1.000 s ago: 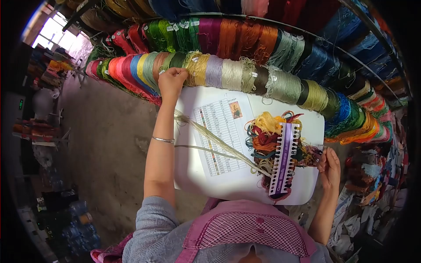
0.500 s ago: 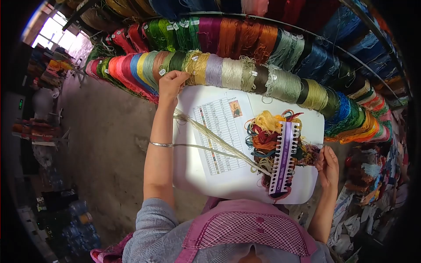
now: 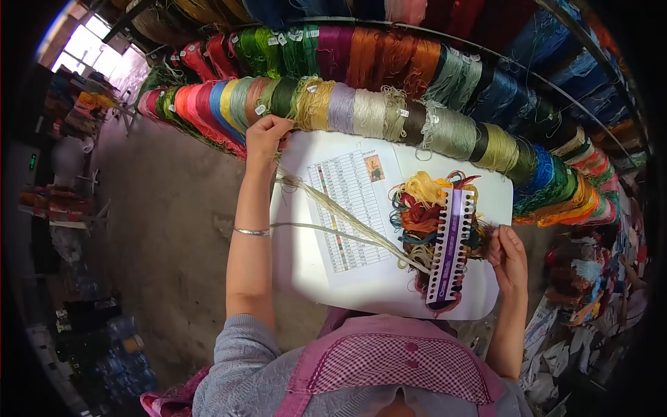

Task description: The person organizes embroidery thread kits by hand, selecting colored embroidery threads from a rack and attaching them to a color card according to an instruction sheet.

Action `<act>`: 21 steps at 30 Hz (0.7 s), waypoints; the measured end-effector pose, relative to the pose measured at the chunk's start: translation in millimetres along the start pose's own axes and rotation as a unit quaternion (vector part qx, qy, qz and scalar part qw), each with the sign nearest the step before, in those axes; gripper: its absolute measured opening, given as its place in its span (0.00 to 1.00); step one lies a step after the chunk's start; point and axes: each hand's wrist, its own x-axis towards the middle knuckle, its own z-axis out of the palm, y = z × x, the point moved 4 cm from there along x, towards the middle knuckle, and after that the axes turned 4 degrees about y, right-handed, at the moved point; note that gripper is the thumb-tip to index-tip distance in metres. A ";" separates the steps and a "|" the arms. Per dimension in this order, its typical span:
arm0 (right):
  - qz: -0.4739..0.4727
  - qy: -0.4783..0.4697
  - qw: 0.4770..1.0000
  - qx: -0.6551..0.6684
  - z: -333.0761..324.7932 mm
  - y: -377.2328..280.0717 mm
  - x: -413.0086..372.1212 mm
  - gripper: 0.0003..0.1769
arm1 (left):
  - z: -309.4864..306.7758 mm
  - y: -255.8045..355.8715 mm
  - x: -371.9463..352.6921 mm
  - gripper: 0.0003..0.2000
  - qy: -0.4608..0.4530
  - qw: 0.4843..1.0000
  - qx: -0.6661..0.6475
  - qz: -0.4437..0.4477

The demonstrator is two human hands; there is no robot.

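My left hand (image 3: 267, 139) is closed in a pinch at the lower edge of the hanging thread hanks, by a dark green hank (image 3: 284, 97) and a yellow one (image 3: 314, 104); what its fingertips hold is too small to make out. Pale thread strands (image 3: 340, 217) stretch from under my left wrist to a white-and-purple punched thread card (image 3: 449, 247). Looped through the card are many-coloured embroidery threads (image 3: 419, 215). At the card's right side, my right hand (image 3: 511, 258) has its fingers curled together on dark thread ends. A printed colour chart (image 3: 351, 215) lies under the pale strands.
A white board (image 3: 306, 278) in front of me carries the chart and card. Beyond it, a rail of thread hanks (image 3: 451, 132) curves across, with more rows behind. Loose yarn piles (image 3: 580, 278) lie at the right. Concrete floor (image 3: 174, 229) shows at the left.
My right hand has moved slightly left, closer to the card's threads. My left hand has shifted only a little and stays pinched at the hanks.
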 end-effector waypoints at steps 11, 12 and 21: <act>0.042 -0.094 0.995 -0.012 46.5 24.7 5.6 0.10 | 13.6 2.5 -29.1 0.06 -0.066 0.993 0.033 0.092; 0.049 -0.089 0.995 -0.018 60.5 31.7 8.1 0.10 | 27.3 9.0 -51.9 0.06 -0.077 0.986 0.059 0.133; 0.012 -0.222 0.968 0.118 204.6 42.4 34.2 0.11 | 57.1 3.6 -148.9 0.06 -0.223 0.951 0.129 0.172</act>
